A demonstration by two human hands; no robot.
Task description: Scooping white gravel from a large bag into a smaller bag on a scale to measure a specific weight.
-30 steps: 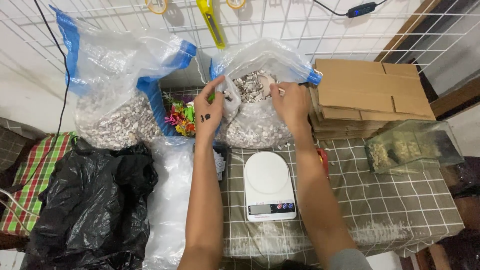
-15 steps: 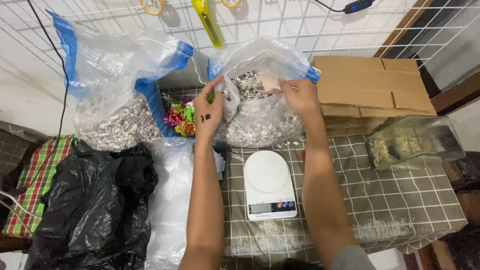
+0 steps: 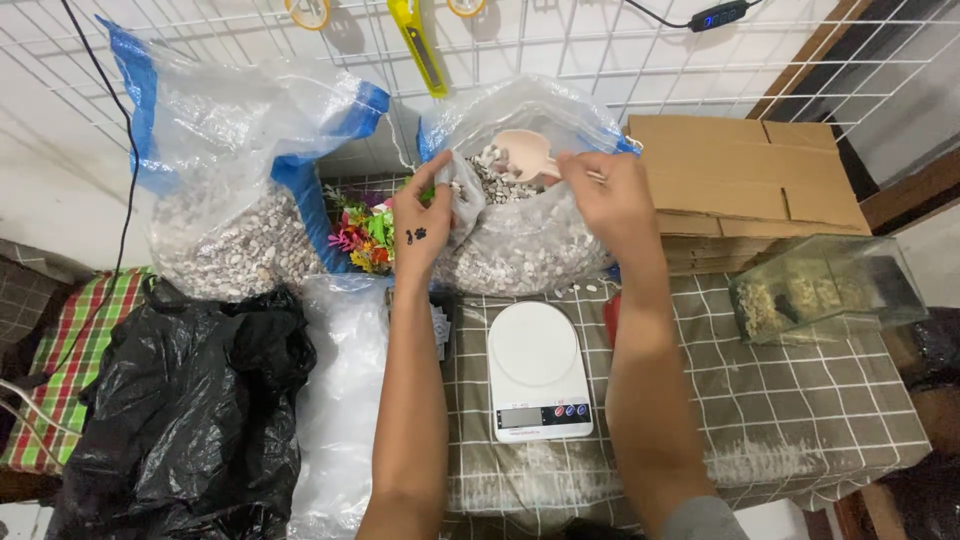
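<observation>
A pale pink plastic scoop point(image 3: 527, 153) is held by its handle in the right hand point(image 3: 608, 200), whose fingers are closed around it, just above the centre of the frame. The scoop's bowl is seen over the open mouth of a clear plastic bag of pale gravel point(image 3: 520, 240), which stands at the upper middle of the frame. The near edge of that bag is pinched between thumb and fingers of the left hand point(image 3: 424, 222), and a small dark mark is seen on the back of this hand. The two hands are kept apart, one at each side of the bag's mouth.

Below the bag, at the centre of the frame, a white digital kitchen scale point(image 3: 538, 370) is set on a grey checked tablecloth point(image 3: 790, 420). A second, larger clear bag with blue edges point(image 3: 240, 180) is placed at the upper left, with colourful plastic plants point(image 3: 365, 235) between the two bags. A black plastic bag point(image 3: 180, 410) is seen at the lower left, flat brown cardboard boxes point(image 3: 750, 180) at the upper right, and a small glass tank point(image 3: 820, 290) at the right.
</observation>
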